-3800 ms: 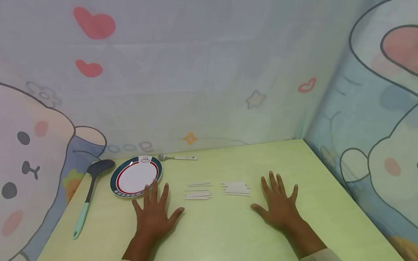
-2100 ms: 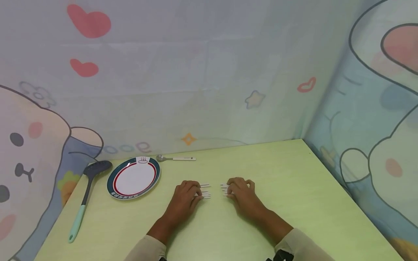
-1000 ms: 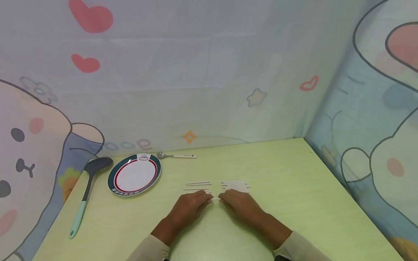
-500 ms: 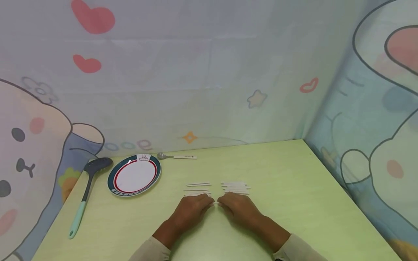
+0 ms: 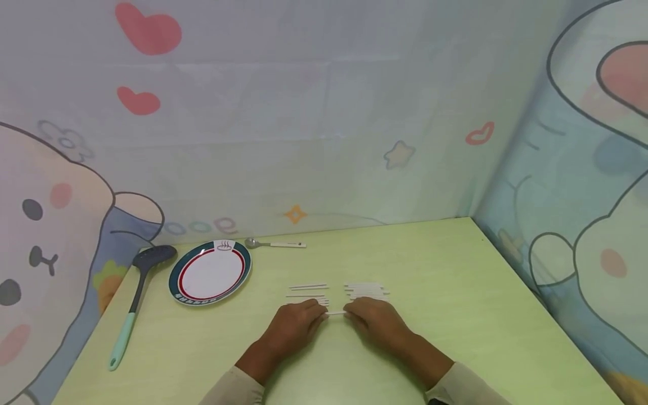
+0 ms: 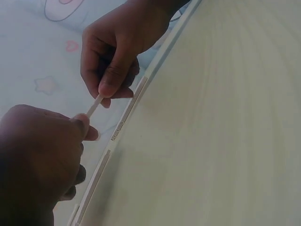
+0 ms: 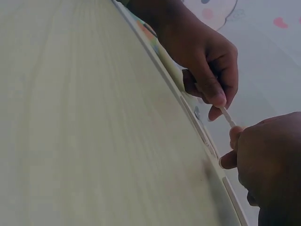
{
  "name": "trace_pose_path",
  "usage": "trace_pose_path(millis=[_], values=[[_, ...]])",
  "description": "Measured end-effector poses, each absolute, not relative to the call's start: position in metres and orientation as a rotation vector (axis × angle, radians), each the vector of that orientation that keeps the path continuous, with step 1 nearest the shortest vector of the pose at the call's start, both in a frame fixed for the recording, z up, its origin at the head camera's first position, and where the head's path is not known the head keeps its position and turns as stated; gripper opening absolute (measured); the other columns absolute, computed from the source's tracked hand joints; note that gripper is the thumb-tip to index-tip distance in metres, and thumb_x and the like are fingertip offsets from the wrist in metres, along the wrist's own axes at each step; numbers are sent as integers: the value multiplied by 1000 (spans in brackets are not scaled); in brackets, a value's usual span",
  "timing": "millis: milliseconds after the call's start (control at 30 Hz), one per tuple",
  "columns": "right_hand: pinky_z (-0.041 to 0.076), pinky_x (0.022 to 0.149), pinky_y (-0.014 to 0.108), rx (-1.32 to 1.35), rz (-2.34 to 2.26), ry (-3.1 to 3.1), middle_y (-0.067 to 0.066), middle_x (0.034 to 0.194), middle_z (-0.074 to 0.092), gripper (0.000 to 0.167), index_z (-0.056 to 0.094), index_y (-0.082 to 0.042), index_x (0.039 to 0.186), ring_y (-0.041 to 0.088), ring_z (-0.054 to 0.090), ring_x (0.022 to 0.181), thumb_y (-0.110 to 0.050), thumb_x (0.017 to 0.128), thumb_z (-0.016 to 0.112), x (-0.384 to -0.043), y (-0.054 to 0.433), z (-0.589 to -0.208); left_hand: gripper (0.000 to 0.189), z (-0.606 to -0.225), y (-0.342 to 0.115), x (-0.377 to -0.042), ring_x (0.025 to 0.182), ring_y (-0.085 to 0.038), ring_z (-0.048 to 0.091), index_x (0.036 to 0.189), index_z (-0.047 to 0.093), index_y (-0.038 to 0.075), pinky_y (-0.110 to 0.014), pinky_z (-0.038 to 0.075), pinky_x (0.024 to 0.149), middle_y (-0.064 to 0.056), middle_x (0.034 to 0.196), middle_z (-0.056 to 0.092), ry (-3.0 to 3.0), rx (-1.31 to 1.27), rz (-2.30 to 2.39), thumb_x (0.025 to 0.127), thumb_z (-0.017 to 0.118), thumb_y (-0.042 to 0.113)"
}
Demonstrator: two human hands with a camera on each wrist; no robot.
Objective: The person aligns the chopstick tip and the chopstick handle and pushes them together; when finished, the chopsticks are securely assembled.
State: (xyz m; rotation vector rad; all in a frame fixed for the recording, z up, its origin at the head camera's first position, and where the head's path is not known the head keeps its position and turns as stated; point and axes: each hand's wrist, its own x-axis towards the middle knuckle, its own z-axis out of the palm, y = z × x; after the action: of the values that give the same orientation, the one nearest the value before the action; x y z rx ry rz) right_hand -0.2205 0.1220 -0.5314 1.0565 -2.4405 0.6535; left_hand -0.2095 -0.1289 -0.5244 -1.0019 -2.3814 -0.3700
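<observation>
In the head view, both hands are close together above the near-middle of the table. My left hand (image 5: 292, 329) and right hand (image 5: 381, 325) each pinch one end of a thin white stick (image 5: 336, 313). Both wrist views show the stick (image 6: 94, 107) between thumbs and fingertips, lifted off the tabletop. Its ends are hidden in the fingers, so I cannot tell whether it is one piece. Just beyond the left hand lies a loose group of white sticks (image 5: 307, 296). A tighter group of white sticks (image 5: 365, 286) lies beyond the right hand; the hands cover the nearest ones.
A white plate (image 5: 212, 274) with a dark green rim stands at the left. Left of it lies a slotted turner (image 5: 135, 298) with a mint handle. Behind, a small spoon (image 5: 275, 244) lies near the back edge of the pale yellow table (image 5: 455, 281). Printed cloth hangs behind.
Both hands, at first spread flat on the table, reached to the stick groups, then came together with a stick pinched between them. Over the last half second they moved slightly apart, baring more of it.
</observation>
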Motion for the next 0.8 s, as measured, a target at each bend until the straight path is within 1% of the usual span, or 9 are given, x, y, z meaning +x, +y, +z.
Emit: trace_pose_path(millis=[200, 400, 567, 700, 800], values=[[66, 85, 35, 1035, 703, -2368, 4, 98, 84, 6, 81, -8, 102, 20, 82, 94, -9, 96, 80, -218, 118, -531, 5, -525, -126, -209, 72, -8, 66, 97, 75, 11, -26, 56, 66, 4, 86, 70, -2318, -1025, -491, 97, 81, 11], [65, 80, 32, 1021, 737, -2336, 2, 95, 84, 4, 81, -9, 98, 18, 82, 89, -8, 94, 82, -216, 117, -529, 8, -525, -120, -209, 72, -8, 63, 95, 74, 8, -24, 55, 66, 2, 84, 68, -2283, -1065, -580, 95, 80, 3], [65, 78, 30, 1036, 762, -2304, 0, 93, 84, 4, 81, -11, 96, 15, 82, 87, -8, 93, 83, -218, 118, -530, 11, -527, -116, -208, 70, -7, 62, 92, 72, 9, -23, 53, 64, 2, 81, 67, -2259, -1070, -594, 94, 81, 3], [64, 77, 29, 1061, 782, -2274, 2, 91, 84, 8, 82, -13, 95, 14, 82, 85, -6, 91, 84, -220, 118, -533, 11, -529, -115, -207, 69, -7, 62, 91, 72, 10, -23, 53, 64, 3, 81, 68, -2261, -1058, -574, 95, 81, 6], [64, 77, 28, 1080, 766, -2267, 2, 90, 84, 8, 82, -13, 94, 15, 82, 85, -6, 90, 84, -221, 118, -534, 11, -529, -113, -208, 68, -6, 60, 90, 72, 11, -23, 52, 62, 3, 80, 67, -2257, -1056, -572, 94, 82, 6]])
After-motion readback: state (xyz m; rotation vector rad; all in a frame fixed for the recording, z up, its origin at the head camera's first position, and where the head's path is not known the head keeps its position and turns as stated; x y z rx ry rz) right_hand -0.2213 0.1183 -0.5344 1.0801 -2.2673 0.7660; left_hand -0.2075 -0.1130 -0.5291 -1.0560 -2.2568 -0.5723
